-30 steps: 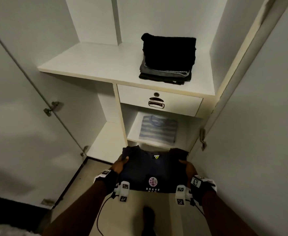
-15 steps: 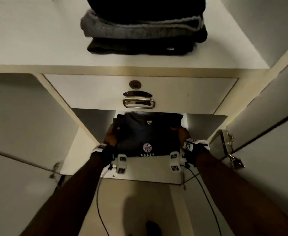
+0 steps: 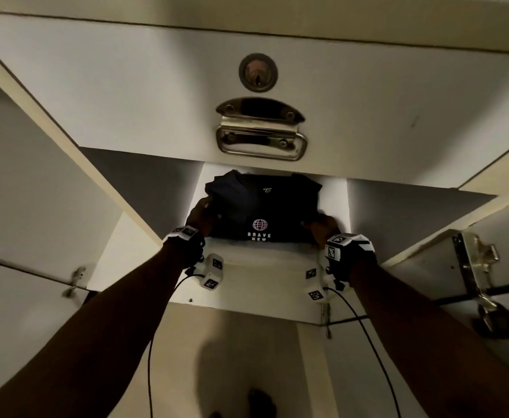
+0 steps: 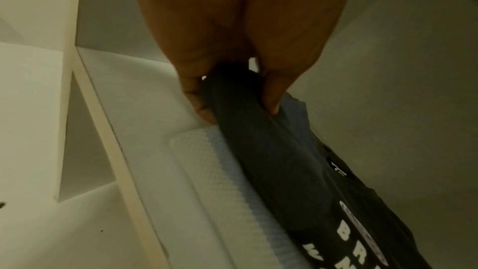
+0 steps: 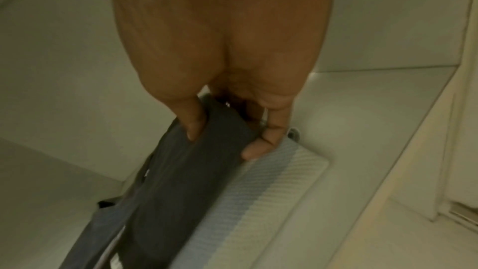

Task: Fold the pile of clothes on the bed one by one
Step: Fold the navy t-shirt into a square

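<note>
- The folded dark T-shirt [image 3: 262, 206] sits inside the wardrobe compartment below the drawer [image 3: 156, 101], its globe print and the words "BRAVE NEW" facing the open front.
- The left hand [image 3: 200, 214] grips the shirt's left edge — in the left wrist view the thumb lies on top and the fingers [image 4: 199, 101] curl underneath the fold.
- The right hand [image 3: 321, 229] grips the right edge the same way; the right wrist view shows the thumb pressed on the dark cloth and the fingers [image 5: 261, 144] tucked beneath it.
- Under the shirt lies a folded striped garment [image 4: 227, 181], pale blue and white, flat on the white shelf [image 3: 262, 285]. The dark shirt is lower at the back and tilted up at the gripped edges; I cannot tell whether it fully rests on the striped one.
- Open room — bare shelf shows on both sides of the striped garment, between it and the compartment's side walls, and a strip of bare shelf runs in front of it to the front edge.
- The drawer's metal handle [image 3: 260, 140] and round lock [image 3: 257, 73] hang directly above the opening, near the shirt's back edge in the head view.
- Door hinges [image 3: 476, 267] stand at the right, apart from the right wrist.
</note>
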